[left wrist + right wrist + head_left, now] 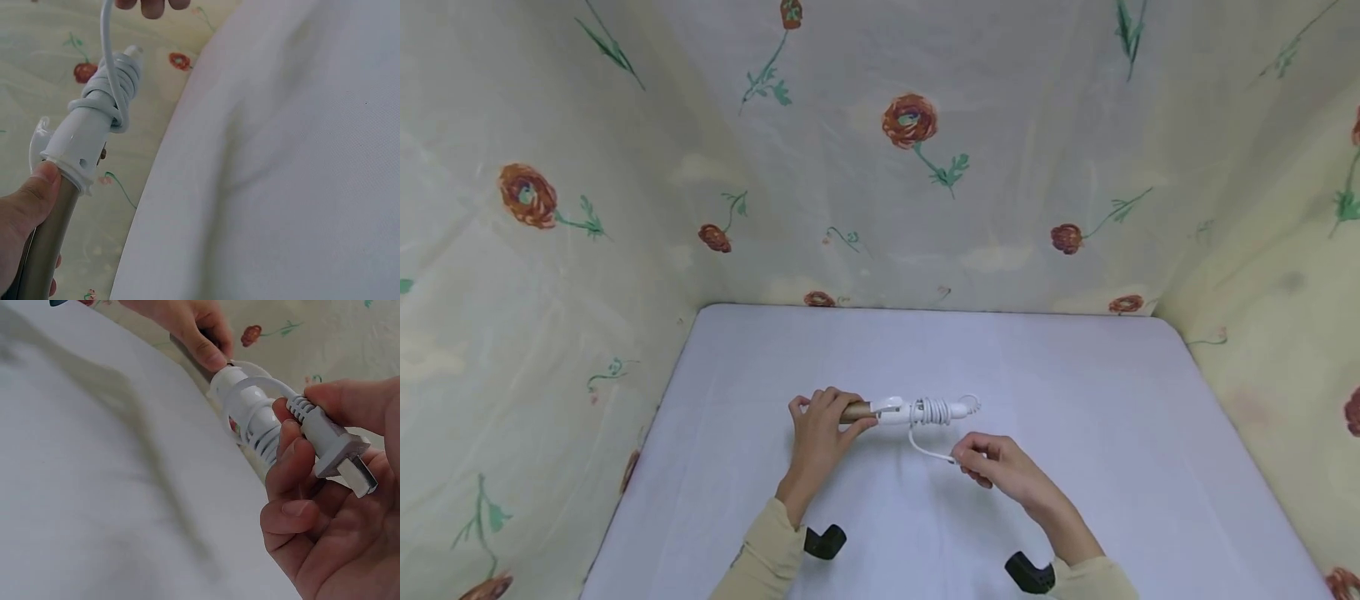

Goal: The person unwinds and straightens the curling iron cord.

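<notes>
A curling iron [891, 414] with a white handle and a bronze-coloured barrel [47, 244] is held above the table, roughly level in the head view. My left hand [820, 433] grips the barrel close to the handle, thumb along its side. White power cord [934, 411] is wound in several loops round the handle. From these loops a free length runs to my right hand [1003, 467]. Between thumb and fingers, that hand pinches the white two-pin plug [325, 439], its flat metal prongs pointing away from the cord in the right wrist view.
A white-covered table [1075, 375] lies below both hands. Floral cloth [1000, 150] hangs behind it and on both sides. Black angled pieces stick out at the left wrist [825, 542] and the right wrist [1030, 572].
</notes>
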`<state>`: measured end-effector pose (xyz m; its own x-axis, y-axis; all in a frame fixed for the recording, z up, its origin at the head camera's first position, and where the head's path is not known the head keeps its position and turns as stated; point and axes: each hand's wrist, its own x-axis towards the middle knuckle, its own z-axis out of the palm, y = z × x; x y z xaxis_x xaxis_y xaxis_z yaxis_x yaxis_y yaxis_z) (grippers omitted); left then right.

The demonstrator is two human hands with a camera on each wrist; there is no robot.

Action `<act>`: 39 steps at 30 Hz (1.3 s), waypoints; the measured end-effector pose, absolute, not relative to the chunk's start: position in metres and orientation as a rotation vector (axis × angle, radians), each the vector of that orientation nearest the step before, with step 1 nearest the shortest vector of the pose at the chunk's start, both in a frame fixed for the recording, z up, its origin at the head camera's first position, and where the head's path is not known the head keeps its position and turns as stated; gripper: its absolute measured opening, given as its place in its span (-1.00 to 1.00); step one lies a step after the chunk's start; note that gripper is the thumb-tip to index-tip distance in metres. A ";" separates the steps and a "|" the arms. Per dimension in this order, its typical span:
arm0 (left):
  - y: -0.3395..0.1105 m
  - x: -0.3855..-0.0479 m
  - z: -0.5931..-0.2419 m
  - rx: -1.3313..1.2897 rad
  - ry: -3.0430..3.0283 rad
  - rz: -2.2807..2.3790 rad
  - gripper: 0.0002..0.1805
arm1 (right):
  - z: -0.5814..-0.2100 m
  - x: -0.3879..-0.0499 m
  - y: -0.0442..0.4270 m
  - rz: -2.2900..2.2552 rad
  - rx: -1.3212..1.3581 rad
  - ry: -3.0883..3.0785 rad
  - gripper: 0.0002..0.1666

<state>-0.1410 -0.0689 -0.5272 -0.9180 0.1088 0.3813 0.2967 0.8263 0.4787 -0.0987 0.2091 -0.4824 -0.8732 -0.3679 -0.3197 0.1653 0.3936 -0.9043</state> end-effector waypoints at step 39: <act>-0.070 -0.142 -0.519 -0.371 -2.602 -0.766 -0.57 | -0.524 -0.092 0.200 -1.444 -0.098 2.134 -0.66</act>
